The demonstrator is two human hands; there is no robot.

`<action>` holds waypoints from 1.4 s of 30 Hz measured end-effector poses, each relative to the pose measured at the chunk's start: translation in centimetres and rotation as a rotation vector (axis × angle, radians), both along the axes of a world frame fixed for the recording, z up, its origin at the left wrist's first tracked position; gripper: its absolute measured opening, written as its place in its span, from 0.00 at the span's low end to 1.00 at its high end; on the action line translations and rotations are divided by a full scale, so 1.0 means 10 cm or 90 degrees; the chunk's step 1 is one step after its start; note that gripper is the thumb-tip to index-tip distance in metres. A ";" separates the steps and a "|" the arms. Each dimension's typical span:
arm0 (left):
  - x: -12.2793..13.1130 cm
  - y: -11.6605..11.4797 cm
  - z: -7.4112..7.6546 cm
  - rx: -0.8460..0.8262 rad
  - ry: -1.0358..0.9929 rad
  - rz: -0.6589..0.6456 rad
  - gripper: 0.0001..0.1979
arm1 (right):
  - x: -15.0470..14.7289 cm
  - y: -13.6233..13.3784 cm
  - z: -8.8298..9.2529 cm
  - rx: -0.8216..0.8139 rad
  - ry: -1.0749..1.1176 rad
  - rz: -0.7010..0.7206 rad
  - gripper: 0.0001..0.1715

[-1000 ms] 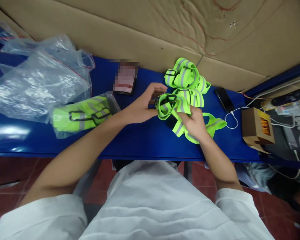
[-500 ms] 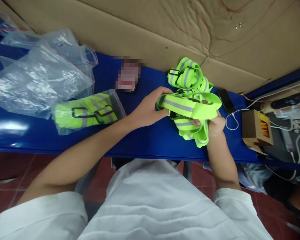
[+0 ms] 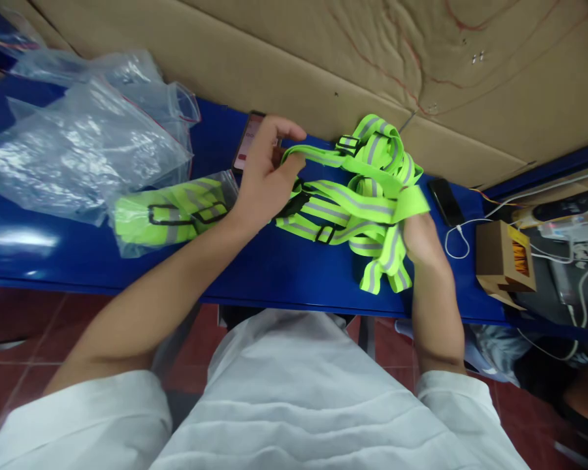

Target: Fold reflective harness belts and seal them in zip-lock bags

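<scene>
Fluorescent yellow-green reflective straps (image 3: pixel 367 207) with grey stripes and black buckles spread between my two hands above the blue table. My left hand (image 3: pixel 267 173) pinches a strap loop between thumb and fingers, its index finger reaching past the strap. Below that hand, more strap lengths and a black piece hang toward the right. My right hand (image 3: pixel 420 236) grips the bundle at its right end; a wide band lies over it and hides most of the fingers. Behind, a coiled heap of similar straps (image 3: pixel 379 147) rests against the cardboard.
A bagged yellow-green strap set (image 3: pixel 171 212) lies at left, beside clear zip bags (image 3: pixel 93 153). One phone (image 3: pixel 247 140) lies partly behind my left hand; another phone (image 3: pixel 445 201) is near a white cable. An open carton (image 3: pixel 502 258) stands at right. Cardboard (image 3: pixel 298 72) lines the back.
My left hand has moved left and away from me, drawing strap lengths out of the bundle. The right hand stays about where it was, and the straps now span a wider stretch.
</scene>
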State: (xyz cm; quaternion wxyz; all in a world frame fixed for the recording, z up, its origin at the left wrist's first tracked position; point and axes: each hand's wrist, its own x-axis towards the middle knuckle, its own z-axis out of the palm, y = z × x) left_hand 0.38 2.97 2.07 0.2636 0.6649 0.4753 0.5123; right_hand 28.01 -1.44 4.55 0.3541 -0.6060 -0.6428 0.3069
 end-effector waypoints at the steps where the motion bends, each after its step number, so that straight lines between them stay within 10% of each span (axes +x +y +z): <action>1: 0.02 0.01 -0.03 0.005 0.016 0.012 0.10 | 0.00 0.00 -0.03 -0.008 -0.045 -0.003 0.33; 7: 0.23 -0.23 -0.07 0.109 0.297 -0.142 0.27 | 0.00 0.04 -0.13 0.128 -0.240 -0.022 0.21; 12: 0.22 -0.27 -0.12 0.041 0.475 -0.175 0.37 | 0.31 0.15 -0.09 0.225 -0.299 0.034 0.33; 17: 0.06 -0.10 -0.16 -0.096 0.385 -0.068 0.54 | 0.24 0.02 0.09 0.161 -0.273 0.361 0.50; 21: 0.01 -0.01 -0.13 -0.093 0.256 -0.142 0.41 | -0.18 -0.16 0.01 0.263 -0.265 0.263 0.28; 33: 0.10 -0.06 -0.12 -0.338 -0.243 -0.379 0.38 | -0.22 -0.13 -0.23 0.135 -0.168 0.205 0.36; 42: 0.21 -0.13 -0.06 -0.260 -0.149 -0.295 0.32 | -0.22 -0.08 -0.17 0.118 -0.123 0.120 0.23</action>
